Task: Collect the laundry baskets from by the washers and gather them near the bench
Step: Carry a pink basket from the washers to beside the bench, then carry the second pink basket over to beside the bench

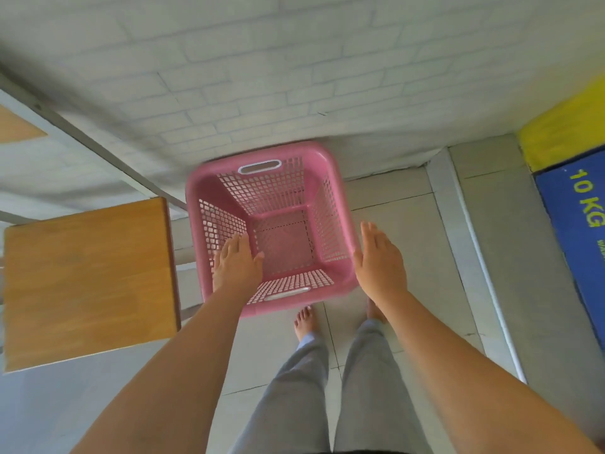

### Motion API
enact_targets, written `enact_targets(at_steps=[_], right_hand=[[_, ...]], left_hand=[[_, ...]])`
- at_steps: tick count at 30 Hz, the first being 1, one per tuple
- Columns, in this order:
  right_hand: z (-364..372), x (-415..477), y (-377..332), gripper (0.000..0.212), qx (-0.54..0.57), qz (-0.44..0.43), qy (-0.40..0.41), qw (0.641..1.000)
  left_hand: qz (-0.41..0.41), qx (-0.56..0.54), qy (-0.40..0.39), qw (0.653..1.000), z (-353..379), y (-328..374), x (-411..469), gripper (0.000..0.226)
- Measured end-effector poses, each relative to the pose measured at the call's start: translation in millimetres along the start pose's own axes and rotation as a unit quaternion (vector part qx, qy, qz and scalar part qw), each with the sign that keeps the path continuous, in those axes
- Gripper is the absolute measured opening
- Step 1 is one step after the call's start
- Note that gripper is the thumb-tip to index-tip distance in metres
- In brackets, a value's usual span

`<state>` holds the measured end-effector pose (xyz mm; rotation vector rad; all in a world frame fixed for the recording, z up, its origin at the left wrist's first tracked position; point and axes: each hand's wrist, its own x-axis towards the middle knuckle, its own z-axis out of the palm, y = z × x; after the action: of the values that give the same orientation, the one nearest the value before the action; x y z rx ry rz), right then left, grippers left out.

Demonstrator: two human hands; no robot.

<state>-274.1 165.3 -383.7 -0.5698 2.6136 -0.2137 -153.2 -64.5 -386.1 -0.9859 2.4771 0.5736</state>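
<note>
- The pink laundry basket (275, 224) sits on the tiled floor (409, 244) between the two hands, its far rim close to the white brick wall (262, 77).
- The left hand (236, 264) is flat and open over the basket's near-left corner, fingers spread — whether it touches the rim I cannot tell. The right hand (379, 260) is open too, palm inward just beside the right rim, gripping nothing.
- I'd judge the basket light and fairly stiff: thin moulded plastic, mesh walls, smooth rolled rim. It may flex a little if squeezed by the sides.
- Best holds look like the two slot handles — one in the far wall (259, 166), one in the near wall (287, 293) just below the left hand.
- The basket is empty; the bare bottom shows through.
- The wooden bench (88, 280) stands just left of the left hand, nearly against the basket's left side.
</note>
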Motion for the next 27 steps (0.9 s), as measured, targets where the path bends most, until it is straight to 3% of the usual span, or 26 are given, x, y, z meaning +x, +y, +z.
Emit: enact_targets(at_steps=[8, 14, 27], right_hand=[[-40, -100, 49, 0.056, 0.039, 0.096, 0.014, 0.994], [-45, -193, 105, 0.055, 0.104, 0.205, 0.054, 0.972], [-2, -442, 190, 0.054, 0.188, 0.403, 0.171, 0.879]], left_hand=[[0.152, 0.070, -0.028, 0.985, -27, 76, -56, 0.054], [0.276, 0.139, -0.040, 0.950, -13, 136, -104, 0.045], [0.475, 0.198, -0.075, 0.854, 84, 232, -297, 0.054]])
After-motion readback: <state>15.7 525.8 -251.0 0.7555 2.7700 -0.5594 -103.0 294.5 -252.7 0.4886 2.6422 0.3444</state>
